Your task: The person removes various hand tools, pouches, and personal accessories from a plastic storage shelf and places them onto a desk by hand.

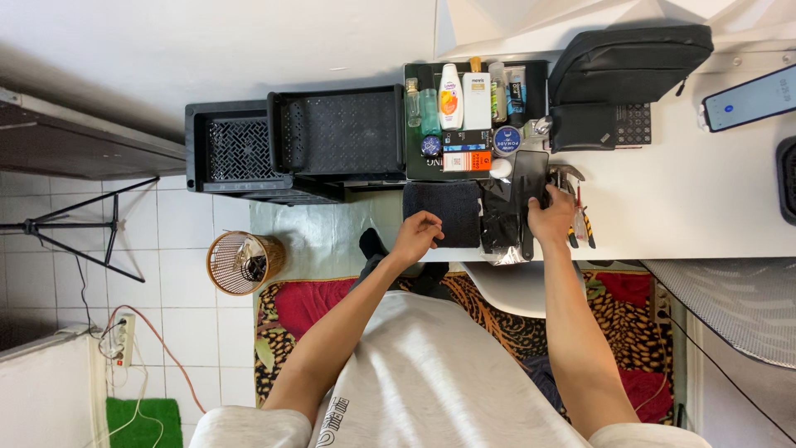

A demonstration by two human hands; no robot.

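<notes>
From the head view, a flat, dark, glossy rectangular case (pixel 531 178) is lying on the white counter (pixel 663 207), just below a tray of toiletries. It is looking smooth and hard, with rounded corners, and part of it is resting over a crinkled clear plastic bag (pixel 500 236) that is holding something black.

The right hand (pixel 551 217) is closing its fingers around the lower edge of the dark case, gripping it. The left hand (pixel 417 235) is hovering half open, fingers loosely curled, at the left edge of a folded black cloth (pixel 444 211); whether it is touching the cloth cannot be told.

The cloth is looking soft and matte, roughly square. The tray (pixel 410 116) is dark green and is carrying upright plastic bottles and small round tins. Pliers with red and yellow handles (pixel 578 220) are lying just right of the right hand. A black fabric pouch (pixel 626 70) is sitting farther back, and black perforated plastic crates (pixel 290 141) are standing to the left of the counter.
</notes>
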